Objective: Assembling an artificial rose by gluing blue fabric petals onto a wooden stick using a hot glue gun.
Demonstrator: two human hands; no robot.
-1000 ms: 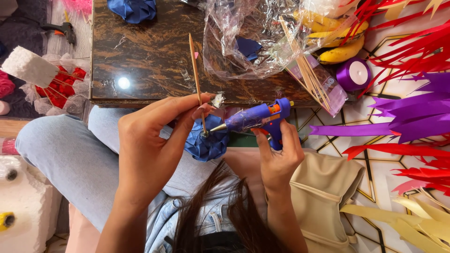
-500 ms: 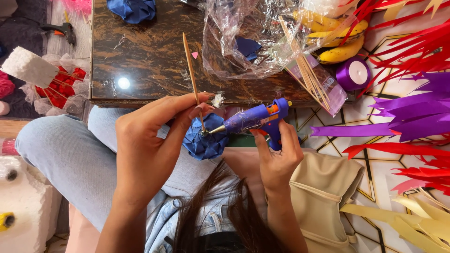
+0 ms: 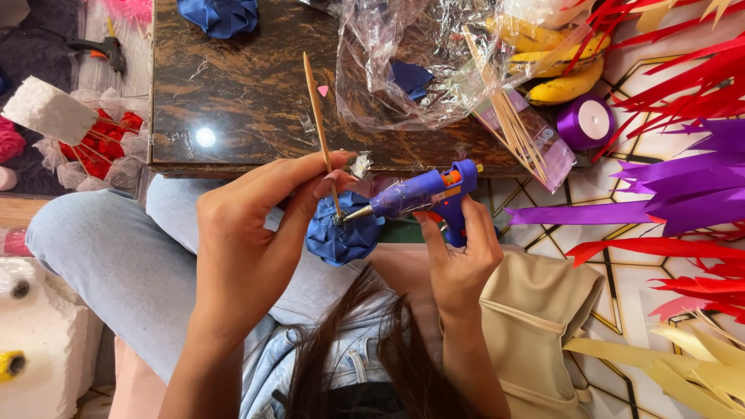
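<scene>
My left hand (image 3: 248, 233) pinches a thin wooden stick (image 3: 319, 124) that rises upward out of a blue ribbon flower (image 3: 341, 233) held over my lap. My right hand (image 3: 459, 256) grips a purple glue gun (image 3: 423, 194) by its handle. The gun's metal nozzle touches the base of the stick where it meets the flower.
A dark marble-patterned table (image 3: 233, 85) lies ahead with a second blue flower (image 3: 220, 14), crumpled clear plastic (image 3: 411, 70), a pack of wooden sticks (image 3: 520, 132), bananas (image 3: 566, 77) and a purple ribbon roll (image 3: 587, 122). Red, purple and yellow ribbon strips (image 3: 683, 194) spread right. Red flowers (image 3: 105, 147) sit left.
The stick has tilted a little to the left in my left hand. The glue gun nozzle stays at the flower's base; both hands have barely shifted.
</scene>
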